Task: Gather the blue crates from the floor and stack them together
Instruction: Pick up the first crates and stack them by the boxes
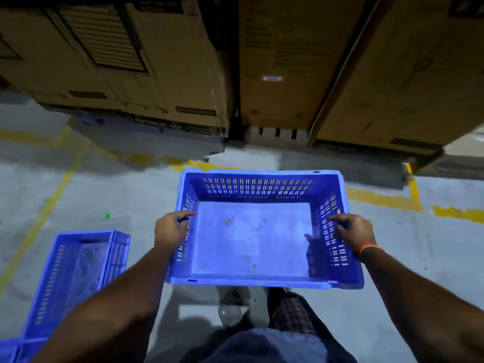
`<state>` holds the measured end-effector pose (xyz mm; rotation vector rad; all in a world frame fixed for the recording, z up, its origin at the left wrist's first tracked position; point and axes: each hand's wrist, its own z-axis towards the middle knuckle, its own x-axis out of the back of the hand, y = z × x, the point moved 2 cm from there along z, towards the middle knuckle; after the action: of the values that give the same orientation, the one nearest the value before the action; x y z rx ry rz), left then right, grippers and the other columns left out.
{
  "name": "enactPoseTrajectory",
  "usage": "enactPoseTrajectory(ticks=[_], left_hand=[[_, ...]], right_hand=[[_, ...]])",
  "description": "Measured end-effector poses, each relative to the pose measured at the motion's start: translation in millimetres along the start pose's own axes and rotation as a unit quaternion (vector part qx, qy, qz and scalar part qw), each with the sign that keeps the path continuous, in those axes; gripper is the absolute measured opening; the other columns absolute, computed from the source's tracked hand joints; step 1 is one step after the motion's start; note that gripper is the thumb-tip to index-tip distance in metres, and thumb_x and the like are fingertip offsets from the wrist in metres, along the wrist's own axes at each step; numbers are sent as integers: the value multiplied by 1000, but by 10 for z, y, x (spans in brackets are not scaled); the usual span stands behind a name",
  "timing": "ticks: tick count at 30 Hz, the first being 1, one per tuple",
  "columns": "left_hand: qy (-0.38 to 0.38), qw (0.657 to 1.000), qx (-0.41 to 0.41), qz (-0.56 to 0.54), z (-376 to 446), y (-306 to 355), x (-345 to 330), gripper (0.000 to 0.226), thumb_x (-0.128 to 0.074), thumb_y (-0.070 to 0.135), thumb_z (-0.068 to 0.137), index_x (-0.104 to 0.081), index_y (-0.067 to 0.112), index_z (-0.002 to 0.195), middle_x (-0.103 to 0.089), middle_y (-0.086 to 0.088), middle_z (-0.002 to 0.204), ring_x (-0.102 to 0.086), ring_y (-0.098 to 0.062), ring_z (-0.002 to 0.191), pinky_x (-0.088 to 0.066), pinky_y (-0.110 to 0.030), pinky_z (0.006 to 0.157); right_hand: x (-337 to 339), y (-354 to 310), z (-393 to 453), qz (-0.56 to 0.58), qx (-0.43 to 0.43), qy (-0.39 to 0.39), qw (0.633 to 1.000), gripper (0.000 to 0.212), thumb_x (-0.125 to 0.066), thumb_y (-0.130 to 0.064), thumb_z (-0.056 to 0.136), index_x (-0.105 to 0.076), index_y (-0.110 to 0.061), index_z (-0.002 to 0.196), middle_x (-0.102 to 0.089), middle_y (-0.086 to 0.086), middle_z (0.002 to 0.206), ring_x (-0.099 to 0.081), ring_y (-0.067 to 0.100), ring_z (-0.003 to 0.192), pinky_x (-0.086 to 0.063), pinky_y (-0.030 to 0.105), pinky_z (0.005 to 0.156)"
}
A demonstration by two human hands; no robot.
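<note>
A: From the head view we see a blue crate (264,226) held up over the grey floor (47,184), our left hand (171,227) curled over its left rim, our right hand (353,230) curled over the right rim.

B: Both grip it, thumbs inside, and the other fingers are hidden behind the slotted walls.

A: A second blue crate (76,279) sits on the floor at lower left, partly covered by our left forearm. Another blue edge is cut off at the bottom-left corner, so we cannot tell what it is.

B: The held crate hides most of our feet. The cardboard boxes (157,61) ahead are dim and their print is unreadable.
</note>
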<state>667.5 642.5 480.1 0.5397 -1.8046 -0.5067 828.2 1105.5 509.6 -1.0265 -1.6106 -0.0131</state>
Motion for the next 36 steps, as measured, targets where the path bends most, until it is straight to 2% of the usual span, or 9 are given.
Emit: enactPoseTrajectory(ticks=[3,6,13,19,23,27,32,36], left_hand=[[-15,1000,7,13,28,246,-321,36,-63,6,81,-77,33,101,-77,4,85,-71,-15,75,-53,-27,77],[-14,999,7,38,113,432,-714,38,-64,4,80,-77,32,102,-78,0,92,-73,-20,84,-54,-31,80],[-23,998,-6,61,582,400,-1849,33,-65,7,86,-77,29,108,-76,-5,105,-71,-26,96,-51,-32,80],[-40,997,5,70,1239,-193,-2849,31,-62,11,90,-75,30,110,-76,-4,107,-70,-27,97,-50,-32,80],[-45,996,1,79,1769,-659,-3518,33,-61,10,89,-75,30,111,-76,-4,108,-70,-26,101,-50,-32,84],[-51,994,-7,96,2241,-1098,-4115,37,-60,6,87,-74,30,112,-76,-4,106,-70,-25,100,-51,-31,86],[-56,993,-9,100,2632,-1489,-4606,43,-55,-1,85,-74,24,115,-74,-7,111,-68,-26,105,-49,-30,93],[-75,991,4,107,2685,-1736,-4830,45,-52,-2,85,-73,24,115,-73,-9,106,-68,-28,102,-48,-29,91]], right_hand=[[47,423,-27,13,-23,-3,1000,33,-63,4,78,-77,-17,99,-75,10,100,-71,25,88,-49,31,91],[21,854,142,3,-33,-12,999,36,-65,2,73,-77,-23,96,-76,6,95,-72,25,90,-52,33,87],[-502,1701,907,14,-73,-21,997,35,-63,-1,79,-76,-22,103,-74,6,108,-68,27,101,-48,31,95],[-1390,2181,1687,20,-85,-33,996,32,-62,1,81,-75,-17,104,-73,8,111,-67,27,103,-46,29,96],[-2127,2522,2187,29,-90,-41,995,30,-62,0,83,-74,-17,104,-71,10,112,-67,30,102,-51,38,96],[-2860,2868,2651,18,-92,-40,995,34,-63,1,80,-74,-19,105,-72,11,110,-67,30,104,-48,35,96],[-3506,3137,3014,-6,-85,-47,995,31,-65,-7,83,-72,-21,109,-70,15,112,-66,35,101,-48,36,93],[-3788,3232,3127,-32,-75,-42,996,30,-61,-7,86,-72,-20,110,-68,21,111,-65,40,100,-48,40,93]])
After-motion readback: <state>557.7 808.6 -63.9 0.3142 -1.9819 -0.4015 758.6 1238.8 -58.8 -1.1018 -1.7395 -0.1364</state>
